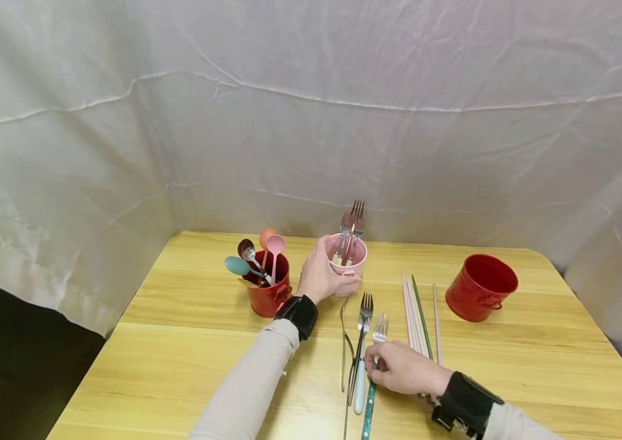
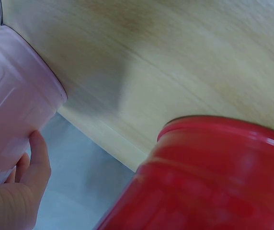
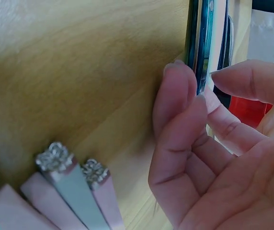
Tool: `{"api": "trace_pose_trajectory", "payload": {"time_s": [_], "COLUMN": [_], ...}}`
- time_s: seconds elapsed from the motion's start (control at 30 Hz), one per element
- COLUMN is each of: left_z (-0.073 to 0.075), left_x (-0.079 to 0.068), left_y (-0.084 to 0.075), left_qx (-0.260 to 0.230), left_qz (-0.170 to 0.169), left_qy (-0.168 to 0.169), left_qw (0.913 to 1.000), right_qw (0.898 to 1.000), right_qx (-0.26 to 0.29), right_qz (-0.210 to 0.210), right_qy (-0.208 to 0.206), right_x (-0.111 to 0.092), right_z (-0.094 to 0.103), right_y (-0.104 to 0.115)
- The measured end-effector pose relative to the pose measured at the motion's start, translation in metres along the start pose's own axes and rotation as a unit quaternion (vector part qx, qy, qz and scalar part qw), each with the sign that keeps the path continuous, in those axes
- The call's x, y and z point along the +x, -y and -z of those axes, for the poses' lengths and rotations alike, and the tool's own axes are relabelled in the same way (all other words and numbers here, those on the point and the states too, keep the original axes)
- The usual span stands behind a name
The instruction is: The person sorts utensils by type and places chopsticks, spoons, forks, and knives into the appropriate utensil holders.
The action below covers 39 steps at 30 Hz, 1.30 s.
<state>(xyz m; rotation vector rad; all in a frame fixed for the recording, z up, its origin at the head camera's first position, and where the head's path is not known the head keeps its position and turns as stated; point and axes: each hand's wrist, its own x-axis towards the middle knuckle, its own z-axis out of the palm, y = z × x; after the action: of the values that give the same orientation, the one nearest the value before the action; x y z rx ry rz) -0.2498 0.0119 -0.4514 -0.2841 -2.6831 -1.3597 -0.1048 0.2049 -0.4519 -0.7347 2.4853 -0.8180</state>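
My left hand (image 1: 318, 272) grips a small pink bucket (image 1: 347, 289) at the back of the table, fingers along its side and thumb across the front. Several forks (image 1: 351, 223) stand in it, tines up. At the front, my right hand (image 1: 407, 368) pinches the teal patterned handle of a fork (image 1: 368, 409), with fingertips on either side of it. That fork's silver tines (image 1: 381, 327) point away from me. Just left of it lie a black fork (image 1: 366, 305) and a light blue handle (image 1: 359, 388). Thin gold and dark utensils (image 1: 343, 348) lie farther left.
A red bucket (image 1: 266, 299) holding several spoons (image 1: 275, 244) stands left of my left hand. Another red bucket (image 1: 470, 299) is at the right. Pink and green chopsticks (image 1: 415, 315) lie beyond my right hand. A pale curtain (image 1: 311, 140) hangs behind the table.
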Motion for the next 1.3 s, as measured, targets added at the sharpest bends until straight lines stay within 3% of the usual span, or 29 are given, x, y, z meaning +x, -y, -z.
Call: {"api": "trace_pose_trajectory", "payload": {"time_s": [0.33,0.77,0.97,1.3], "left_z": [0.001,0.0,0.001,0.0], "left_x": [0.001,0.001,0.001,0.0], "left_y": [0.0,0.0,0.0,0.001], "left_qx": [0.003,0.006,0.002,-0.002], "left_qz": [0.0,0.002,0.005,-0.004], "left_qy": [0.001,0.001,0.003,-0.003], "left_qw": [1.0,1.0,1.0,1.0], "right_qw": [0.999,0.988,0.976,0.942], "right_qx": [-0.011,-0.02,-0.022,-0.019], "right_qz": [-0.005,-0.019,-0.027,0.006], "right_qy": [-0.042,-0.149,-0.216,-0.335], "right_x": [0.0,-0.003,-0.002,0.003], "right_z": [-0.003,-0.001,0.0,0.003], "right_y": [-0.007,-0.017,-0.018,-0.021]}}
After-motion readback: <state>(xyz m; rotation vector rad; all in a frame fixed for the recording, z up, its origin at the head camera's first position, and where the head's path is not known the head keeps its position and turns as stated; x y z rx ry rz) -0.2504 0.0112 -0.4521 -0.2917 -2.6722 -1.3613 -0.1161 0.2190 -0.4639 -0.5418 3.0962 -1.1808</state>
